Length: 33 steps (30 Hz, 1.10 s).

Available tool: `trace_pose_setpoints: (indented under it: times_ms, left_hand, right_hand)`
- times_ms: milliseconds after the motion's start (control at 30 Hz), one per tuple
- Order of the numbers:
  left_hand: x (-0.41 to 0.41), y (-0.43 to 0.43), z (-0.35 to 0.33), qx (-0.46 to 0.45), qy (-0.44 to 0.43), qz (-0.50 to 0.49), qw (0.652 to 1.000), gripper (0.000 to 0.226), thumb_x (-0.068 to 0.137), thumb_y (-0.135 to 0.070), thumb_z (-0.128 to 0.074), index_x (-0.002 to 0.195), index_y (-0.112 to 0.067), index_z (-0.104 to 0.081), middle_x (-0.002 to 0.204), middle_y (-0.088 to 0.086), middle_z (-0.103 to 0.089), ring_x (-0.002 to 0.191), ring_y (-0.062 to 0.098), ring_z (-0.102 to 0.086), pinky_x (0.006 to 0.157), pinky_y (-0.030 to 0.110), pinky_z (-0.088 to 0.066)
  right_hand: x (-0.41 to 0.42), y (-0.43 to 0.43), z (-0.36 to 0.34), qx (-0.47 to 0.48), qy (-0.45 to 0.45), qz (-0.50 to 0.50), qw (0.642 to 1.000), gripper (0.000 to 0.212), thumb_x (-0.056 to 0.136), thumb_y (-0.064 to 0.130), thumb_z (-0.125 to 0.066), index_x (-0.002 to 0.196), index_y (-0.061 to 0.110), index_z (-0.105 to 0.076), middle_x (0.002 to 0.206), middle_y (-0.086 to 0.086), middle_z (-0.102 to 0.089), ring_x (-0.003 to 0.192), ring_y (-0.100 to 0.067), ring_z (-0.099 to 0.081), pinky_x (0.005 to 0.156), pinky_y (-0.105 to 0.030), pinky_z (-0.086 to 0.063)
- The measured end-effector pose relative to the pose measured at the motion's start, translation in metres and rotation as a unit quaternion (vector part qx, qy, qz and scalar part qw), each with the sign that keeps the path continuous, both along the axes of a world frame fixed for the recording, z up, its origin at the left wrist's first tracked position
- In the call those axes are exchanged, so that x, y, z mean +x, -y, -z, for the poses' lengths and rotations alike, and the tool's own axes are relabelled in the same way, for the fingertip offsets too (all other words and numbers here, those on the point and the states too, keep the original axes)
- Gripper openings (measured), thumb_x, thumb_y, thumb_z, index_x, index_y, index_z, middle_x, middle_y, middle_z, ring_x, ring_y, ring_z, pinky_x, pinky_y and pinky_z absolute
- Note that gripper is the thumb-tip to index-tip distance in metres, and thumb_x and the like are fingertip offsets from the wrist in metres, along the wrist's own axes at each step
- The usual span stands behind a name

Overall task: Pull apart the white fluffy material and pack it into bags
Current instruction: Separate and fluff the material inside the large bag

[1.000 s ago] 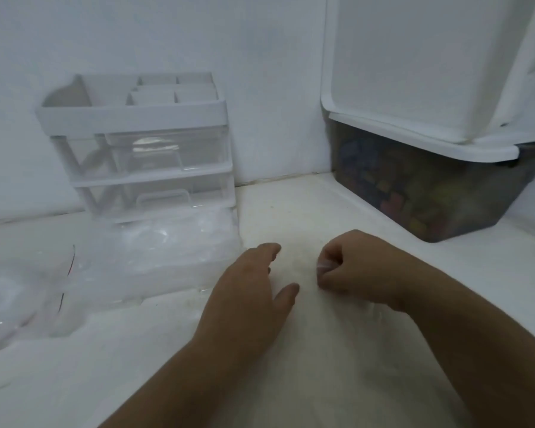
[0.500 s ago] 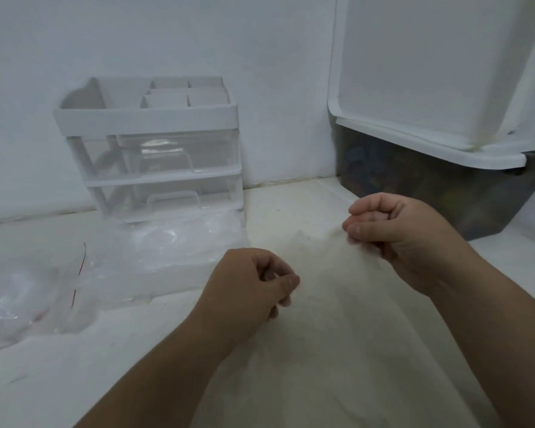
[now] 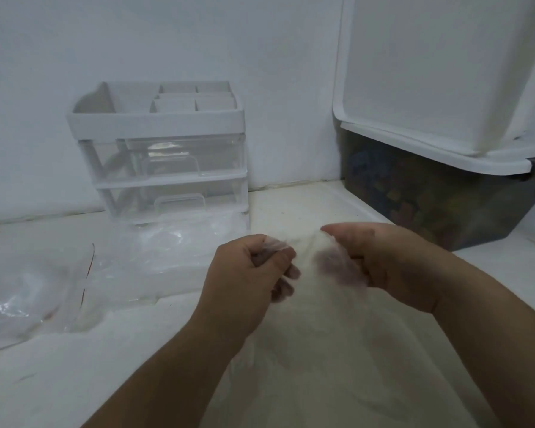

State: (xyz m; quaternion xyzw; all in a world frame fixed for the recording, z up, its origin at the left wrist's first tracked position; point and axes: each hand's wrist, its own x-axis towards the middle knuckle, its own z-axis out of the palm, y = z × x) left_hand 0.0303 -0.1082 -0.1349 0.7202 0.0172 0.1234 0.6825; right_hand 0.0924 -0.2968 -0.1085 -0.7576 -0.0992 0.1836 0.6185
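A thin sheet of white fluffy material (image 3: 337,350) is draped over the table in front of me, its far edge lifted. My left hand (image 3: 247,282) pinches that edge between thumb and curled fingers. My right hand (image 3: 380,264) grips the same edge a short way to the right, with fibres veiling its fingers. The stretch between the two hands looks thin and wispy. Clear plastic bags (image 3: 173,254) lie flat on the table to the left, one bag (image 3: 31,291) with a red strip at its mouth.
A white and clear drawer organiser (image 3: 167,156) stands against the back wall behind the bags. At the right, a dark storage bin (image 3: 439,205) with a white lid (image 3: 430,75) leaning open sits close to my right hand.
Both hands have closed on the material's far edge and raised it from the table. My right hand has come back down and left, closer to my left hand.
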Motion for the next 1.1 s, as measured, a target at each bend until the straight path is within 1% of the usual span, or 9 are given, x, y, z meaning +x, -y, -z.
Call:
trace_pose_setpoints:
  times_ms: [167,367,467,600,667,767,967,1033,1100]
  left_hand:
    - [0.0,-0.002,-0.003,-0.024,0.005,-0.015,1.0,0.01,0.089,-0.013,-0.07,0.086,-0.004,-0.067,0.073,0.006,-0.073,0.055,0.018,-0.064,0.053,0.024,-0.052]
    - [-0.001,-0.006,-0.008,-0.064,0.03,-0.093,0.993,0.017,0.096,-0.01,-0.061,0.08,-0.005,-0.067,0.066,0.001,-0.068,0.049,0.016,-0.06,0.05,0.025,-0.053]
    - [0.0,-0.008,-0.011,-0.095,0.031,-0.121,0.988,0.019,0.1,-0.012,-0.054,0.084,-0.008,-0.064,0.068,0.002,-0.067,0.049,0.017,-0.06,0.05,0.027,-0.053]
    - [0.0,-0.009,-0.013,-0.055,0.0,-0.033,0.998,0.033,0.085,-0.042,-0.066,0.102,-0.014,-0.065,0.08,0.002,-0.073,0.054,0.016,-0.062,0.053,0.027,-0.053]
    - [-0.001,-0.007,-0.01,0.0,-0.009,-0.017,1.0,0.027,0.084,-0.034,-0.072,0.1,-0.012,-0.069,0.071,0.003,-0.073,0.049,0.014,-0.059,0.049,0.024,-0.05]
    - [-0.001,-0.009,-0.005,0.025,0.007,-0.042,0.999,0.011,0.091,-0.016,-0.07,0.083,-0.01,-0.073,0.056,0.004,-0.065,0.042,0.013,-0.053,0.043,0.022,-0.045]
    - [-0.001,-0.009,-0.008,-0.022,0.028,-0.086,0.996,0.021,0.097,-0.02,-0.061,0.083,-0.007,-0.07,0.05,0.003,-0.061,0.037,0.013,-0.048,0.038,0.02,-0.041]
    - [-0.001,-0.008,-0.009,-0.032,0.04,-0.099,0.994,0.025,0.099,-0.021,-0.058,0.084,-0.005,-0.069,0.049,0.004,-0.061,0.034,0.012,-0.046,0.037,0.019,-0.039]
    - [-0.002,-0.009,-0.011,-0.041,0.047,-0.111,0.992,0.025,0.1,-0.022,-0.056,0.085,-0.005,-0.068,0.05,0.005,-0.062,0.034,0.013,-0.048,0.036,0.02,-0.04]
  right_hand:
    - [-0.007,-0.003,0.001,-0.01,0.05,-0.027,0.998,0.006,0.078,-0.002,-0.073,0.082,0.003,-0.071,0.067,-0.01,-0.07,0.055,-0.016,-0.064,0.052,-0.022,-0.051]
    - [-0.005,0.0,-0.003,0.001,0.077,-0.005,0.997,0.02,0.075,-0.008,-0.074,0.07,0.01,-0.069,0.059,-0.006,-0.065,0.045,-0.013,-0.053,0.04,-0.024,-0.038]
    - [-0.003,0.002,-0.001,0.022,0.073,0.0,0.997,0.022,0.075,-0.008,-0.073,0.067,0.012,-0.069,0.058,-0.006,-0.064,0.044,-0.013,-0.051,0.04,-0.021,-0.035]
    - [-0.005,0.002,-0.002,0.009,0.083,-0.031,0.996,0.013,0.068,0.005,-0.077,0.063,0.017,-0.074,0.06,-0.005,-0.064,0.049,-0.014,-0.052,0.048,-0.024,-0.04]
    - [-0.007,0.0,-0.003,0.01,0.082,-0.048,0.995,0.005,0.062,0.017,-0.078,0.066,0.016,-0.074,0.062,-0.006,-0.065,0.05,-0.014,-0.055,0.048,-0.022,-0.043]
    - [-0.006,-0.003,-0.002,0.046,0.081,-0.016,0.996,0.02,0.066,0.03,-0.074,0.071,0.011,-0.074,0.065,-0.008,-0.067,0.052,-0.015,-0.057,0.051,-0.025,-0.044]
    - [0.003,-0.003,0.0,0.152,0.065,0.107,0.98,0.009,0.087,0.005,-0.065,0.083,0.007,-0.073,0.061,-0.006,-0.064,0.05,-0.011,-0.055,0.047,-0.017,-0.047]
    - [0.002,-0.003,0.0,0.153,0.057,0.093,0.982,0.009,0.085,0.016,-0.068,0.088,0.01,-0.074,0.067,-0.007,-0.068,0.055,-0.013,-0.059,0.053,-0.021,-0.049]
    - [-0.002,-0.002,-0.002,0.117,0.021,0.03,0.992,0.034,0.075,0.035,-0.076,0.101,0.013,-0.073,0.083,-0.011,-0.074,0.065,-0.019,-0.067,0.061,-0.028,-0.051]
